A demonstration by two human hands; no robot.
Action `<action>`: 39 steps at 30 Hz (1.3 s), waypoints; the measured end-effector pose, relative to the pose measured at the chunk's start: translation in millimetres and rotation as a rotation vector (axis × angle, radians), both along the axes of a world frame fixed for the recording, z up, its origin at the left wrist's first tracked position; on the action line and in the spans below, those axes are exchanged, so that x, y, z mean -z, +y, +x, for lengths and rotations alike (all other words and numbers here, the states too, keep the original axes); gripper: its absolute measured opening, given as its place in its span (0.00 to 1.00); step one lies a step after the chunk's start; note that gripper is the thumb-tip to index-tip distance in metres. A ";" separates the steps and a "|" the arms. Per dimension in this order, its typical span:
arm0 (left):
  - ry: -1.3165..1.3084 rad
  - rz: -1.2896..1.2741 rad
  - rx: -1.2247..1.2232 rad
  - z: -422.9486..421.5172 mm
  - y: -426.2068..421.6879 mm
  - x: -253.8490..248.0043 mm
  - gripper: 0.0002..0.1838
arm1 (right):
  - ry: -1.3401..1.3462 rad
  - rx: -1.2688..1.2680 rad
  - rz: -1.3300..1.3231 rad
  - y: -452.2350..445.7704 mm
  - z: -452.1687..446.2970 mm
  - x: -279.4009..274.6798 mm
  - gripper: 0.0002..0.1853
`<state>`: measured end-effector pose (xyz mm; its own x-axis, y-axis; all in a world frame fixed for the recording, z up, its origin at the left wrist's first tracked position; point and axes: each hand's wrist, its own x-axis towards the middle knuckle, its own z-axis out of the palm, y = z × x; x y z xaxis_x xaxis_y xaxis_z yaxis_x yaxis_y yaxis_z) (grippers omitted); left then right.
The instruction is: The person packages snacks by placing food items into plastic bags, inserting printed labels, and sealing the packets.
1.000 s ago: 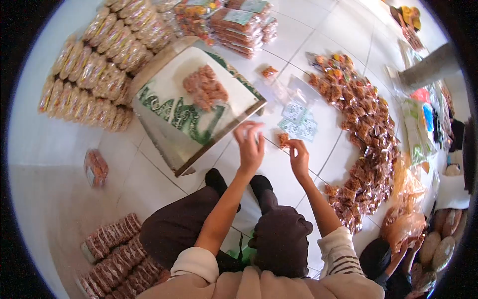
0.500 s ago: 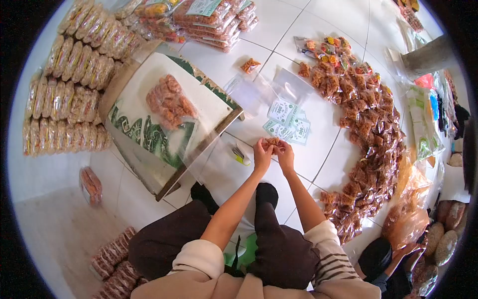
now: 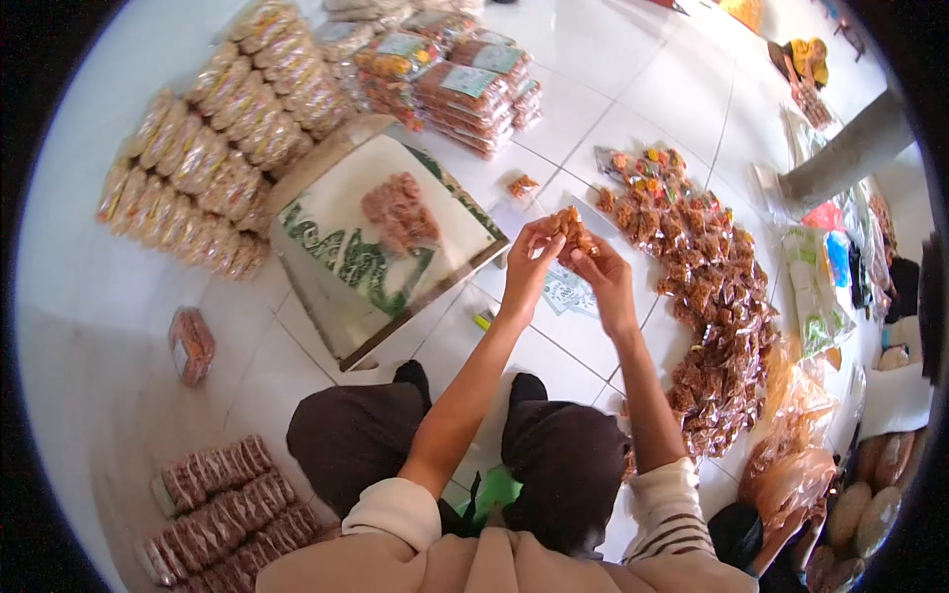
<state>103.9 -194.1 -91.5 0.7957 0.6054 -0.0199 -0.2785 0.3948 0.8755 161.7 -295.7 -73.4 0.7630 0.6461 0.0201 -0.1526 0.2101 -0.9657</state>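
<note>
My left hand (image 3: 531,259) and my right hand (image 3: 605,279) both pinch a small clear packet of brown snack (image 3: 572,231), raised above the tiled floor. Printed green-and-white labels (image 3: 568,292) lie on the floor beneath, partly hidden by my hands. To the left, a low table (image 3: 341,242) with a green pattern bears a larger bag of reddish-brown snack (image 3: 399,213). One small packet (image 3: 521,185) rests on the floor beyond my hands. Many similar packets (image 3: 712,296) form a long curved pile at the right.
Stacked long snack packs (image 3: 198,163) stand at the upper left, beside flat labelled bags (image 3: 474,84). More packs (image 3: 222,514) lie at the lower left. A grey pillar (image 3: 850,148) rises at the right. One person (image 3: 806,61) is at the far right, another's hands (image 3: 791,539) at the lower right.
Both hands have risen with the small packet, up and to the right in view, from just below the labels to over them. The whole view has also shifted.
</note>
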 end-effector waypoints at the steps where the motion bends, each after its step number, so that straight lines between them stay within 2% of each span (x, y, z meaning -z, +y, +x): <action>1: -0.014 0.120 -0.003 -10.6 5.8 -15.8 0.18 | -0.034 -0.028 0.010 0.0 -3.6 -19.8 0.19; 2: -0.025 0.239 -0.007 -23.0 11.3 -31.5 0.19 | -0.123 -0.109 -0.026 -1.8 -3.9 -37.9 0.17; 4: -0.104 0.351 -0.102 -48.9 25.8 -45.9 0.25 | -0.290 -0.116 -0.072 -4.6 -15.5 -81.6 0.16; 6: -0.008 0.446 -0.242 -82.8 44.0 -48.4 0.25 | -0.340 -0.037 -0.146 -10.8 -37.7 -120.6 0.16; 8: 0.124 0.594 -0.413 -119.0 58.9 -28.9 0.29 | -0.287 -0.037 -0.066 -12.9 -62.7 -129.5 0.16; 10: 0.325 0.976 -0.598 -149.1 74.6 13.3 0.36 | 0.068 0.176 0.241 -11.8 -98.9 -124.8 0.16; 12: 0.340 1.014 -0.632 -155.8 76.8 64.6 0.40 | 0.284 0.316 0.390 -0.5 -131.5 -81.2 0.19; 14: 0.360 1.047 -0.655 -162.1 59.9 81.2 0.44 | 0.419 0.307 0.511 20.8 -166.5 -32.0 0.20; 16: 0.729 1.268 -0.442 -167.4 40.4 68.3 0.52 | 0.669 0.401 0.285 31.3 -191.4 31.9 0.18; 18: 0.770 1.237 -0.379 -172.2 35.5 58.4 0.52 | 0.845 0.486 0.197 31.4 -206.7 61.3 0.16; 21: 0.774 1.274 -0.352 -174.9 40.7 63.3 0.47 | 0.827 0.476 0.079 30.4 -205.8 88.7 0.14; 23: 0.696 1.318 -0.355 -172.4 46.8 69.4 0.36 | 0.726 0.391 0.035 32.2 -200.8 91.7 0.14; 24: 0.703 1.311 -0.355 -169.5 49.1 72.1 0.36 | 0.728 0.388 0.027 34.8 -196.9 96.3 0.14; 26: 0.623 1.286 -0.436 -164.1 53.9 77.3 0.26 | 0.550 0.298 -0.005 43.0 -189.2 106.2 0.13; 29: 0.535 1.278 -0.452 -158.1 56.5 73.4 0.21 | 0.457 0.223 -0.026 65.1 -187.4 105.6 0.14; 30: 0.547 1.282 -0.450 -158.4 58.4 71.3 0.21 | 0.469 0.218 -0.026 72.8 -185.5 105.1 0.14; 33: 0.428 1.230 -0.368 -159.8 67.0 66.5 0.22 | -0.143 0.159 -0.392 96.8 -175.0 103.7 0.16; 34: 0.436 1.239 -0.371 -162.0 70.4 67.4 0.22 | -0.137 0.152 -0.383 105.8 -171.1 104.8 0.16; 36: 0.403 1.297 -0.340 -169.9 73.3 67.6 0.22 | -0.338 0.212 -0.192 123.7 -164.6 107.6 0.17; 38: 0.360 1.223 -0.404 -171.5 80.9 66.9 0.24 | -0.321 0.189 -0.197 138.3 -154.1 120.1 0.18; 39: 0.365 0.984 -0.514 -168.4 88.9 70.8 0.26 | -0.424 0.193 -0.281 142.2 -150.7 116.7 0.19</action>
<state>-64.4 -105.2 -162.3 0.4960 0.7362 0.4603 0.1228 -0.5843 0.8022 11.0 -153.5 -190.1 0.8306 0.5202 0.1988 0.2788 -0.0793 -0.9571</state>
